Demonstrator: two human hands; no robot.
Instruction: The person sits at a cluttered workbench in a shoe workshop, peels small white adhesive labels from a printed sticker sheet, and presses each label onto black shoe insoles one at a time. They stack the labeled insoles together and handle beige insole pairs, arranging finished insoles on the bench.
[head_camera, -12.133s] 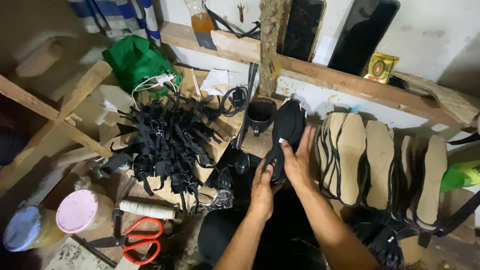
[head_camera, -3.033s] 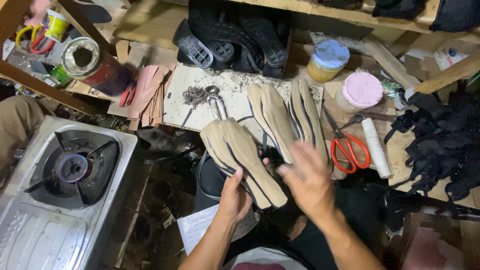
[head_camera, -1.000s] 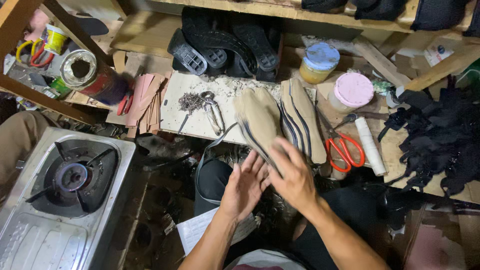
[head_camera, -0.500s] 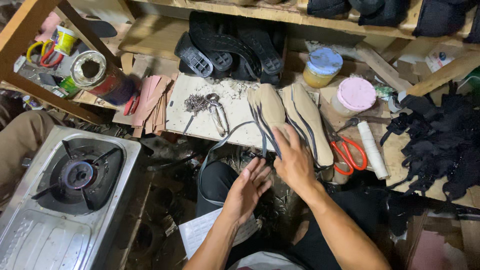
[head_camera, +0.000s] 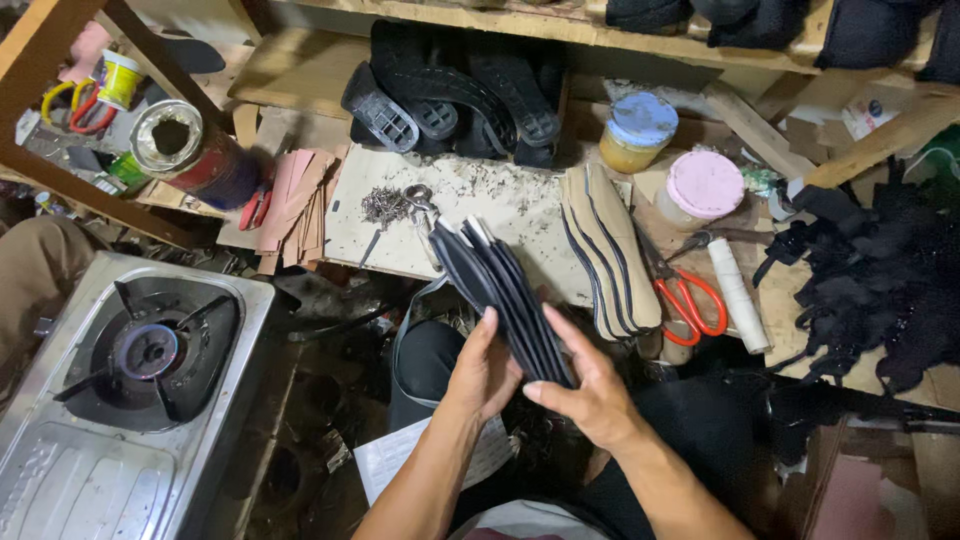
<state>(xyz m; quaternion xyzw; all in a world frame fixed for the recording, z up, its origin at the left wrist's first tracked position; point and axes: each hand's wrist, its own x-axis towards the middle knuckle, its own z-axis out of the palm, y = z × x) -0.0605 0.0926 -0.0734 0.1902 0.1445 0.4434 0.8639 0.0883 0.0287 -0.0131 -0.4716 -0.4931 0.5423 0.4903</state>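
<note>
Cluttered and dim, our tabletop (head_camera: 520, 200) fills the upper middle of the frame, its pale board gritty with dust and a small heap of nails (head_camera: 380, 205). Half a second ago our hands hovered over the tan soles with nothing in them; now we hold a fanned stack of dark soles (head_camera: 505, 295) at the centre, just below the board, so the work has moved from the tan pile to the black one. Our left hand (head_camera: 483, 375) cups the stack from the left, fingers closed round its lower end; our right hand (head_camera: 590, 395) clamps it from below right. These soles look thin, flat and matte with pale edges. Tan soles (head_camera: 605, 250) lean right of them, beside red-handled scissors (head_camera: 690, 300). At lower left sits a steel gas stove (head_camera: 140, 370).
</note>
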